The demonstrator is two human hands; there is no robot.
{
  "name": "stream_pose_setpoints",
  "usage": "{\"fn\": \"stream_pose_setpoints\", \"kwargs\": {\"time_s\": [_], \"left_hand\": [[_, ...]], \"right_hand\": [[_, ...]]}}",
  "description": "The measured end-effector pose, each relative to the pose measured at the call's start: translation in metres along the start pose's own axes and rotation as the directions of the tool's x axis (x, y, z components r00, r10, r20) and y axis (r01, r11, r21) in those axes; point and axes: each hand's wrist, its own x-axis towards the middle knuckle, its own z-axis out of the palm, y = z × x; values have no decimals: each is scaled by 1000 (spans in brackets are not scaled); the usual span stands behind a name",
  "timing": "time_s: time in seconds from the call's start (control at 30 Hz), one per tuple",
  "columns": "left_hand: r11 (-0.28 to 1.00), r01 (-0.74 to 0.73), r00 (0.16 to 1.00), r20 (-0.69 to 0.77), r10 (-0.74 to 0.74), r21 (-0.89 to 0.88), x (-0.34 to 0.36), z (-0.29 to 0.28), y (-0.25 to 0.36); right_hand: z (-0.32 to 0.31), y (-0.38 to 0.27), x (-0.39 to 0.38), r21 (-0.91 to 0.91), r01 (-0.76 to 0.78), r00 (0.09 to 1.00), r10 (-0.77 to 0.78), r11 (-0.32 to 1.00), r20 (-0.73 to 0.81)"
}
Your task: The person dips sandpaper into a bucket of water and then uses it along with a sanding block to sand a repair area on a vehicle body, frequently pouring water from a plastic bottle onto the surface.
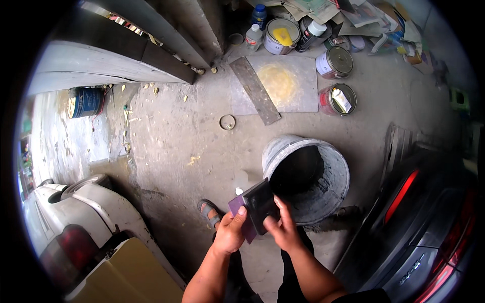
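Above the floor, in front of my legs, I hold a flat black rectangular block [261, 197] together with a purple sheet [235, 204] that looks like sandpaper. My left hand [230, 236] grips both from the left side, its thumb along the block's edge. The purple sheet sticks out past the block at the left and below. On the other side, my right hand [284, 230] closes on the block's lower right, with its fingers at the edge and slightly blurred thumb against the black face. Just beyond my right hand stands a large grey bucket [337, 154], its inside dark.
A grey board [303, 76] with a yellowish stain lies ahead, a metal strip [255, 91] across it. Paint cans [337, 63] and bottles [254, 36] stand around it. A white car [101, 202] is at left, a dark car [429, 237] at right.
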Motion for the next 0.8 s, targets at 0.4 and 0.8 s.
{"fn": "stream_pose_setpoints", "kwargs": {"time_s": [0.4, 0.8], "left_hand": [[1000, -26, 959, -283, 24, -2, -10, -22, 21], [989, -93, 995, -51, 88, -115, -17, -17, 13]], "right_hand": [[-30, 6, 16, 781, -395, 918, 181, 484, 352], [53, -26, -5, -430, 266, 963, -260, 863, 73]]}}
